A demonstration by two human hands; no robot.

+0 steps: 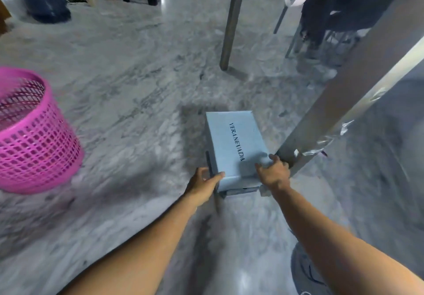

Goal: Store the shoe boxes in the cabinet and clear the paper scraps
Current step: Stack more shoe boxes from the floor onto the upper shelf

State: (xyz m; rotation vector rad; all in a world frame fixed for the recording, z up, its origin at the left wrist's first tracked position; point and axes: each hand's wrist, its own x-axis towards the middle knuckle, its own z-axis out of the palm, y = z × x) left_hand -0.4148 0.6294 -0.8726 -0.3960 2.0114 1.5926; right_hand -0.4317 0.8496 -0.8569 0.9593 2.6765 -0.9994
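Because we have both arms stretched down toward the floor, our hands meet the pale blue cardboard shoe box [236,147] at its nearest end, one at each corner, which looks like the way to lift a long box level. Our left hand [203,185] sits at the near left corner of that box with the thumb laid over the lid's edge and the fingers curled down the side, so it grips the box. Our right hand [273,173] clamps the near right corner, fingers bent over the lid, also holding the box. The lid carries dark printed lettering along its length, and beneath the near end of the box we can make out darker edges that may belong to a second box under it, though blur keeps us from being sure. Whether the box rests on the grey marbled stone floor [137,101] or hangs just above it we cannot tell. Just right of the box, nearly touching our right hand, rises a slanted grey metal frame leg [344,101] with torn clear tape on it, so we judge the box was tucked against it. Well left of the box stands a pink plastic mesh waste basket [34,134], probably meant for the scraps; no paper scraps show. Beyond the box a round grey metal table leg [230,26] stands on the floor. No cabinet is in view.
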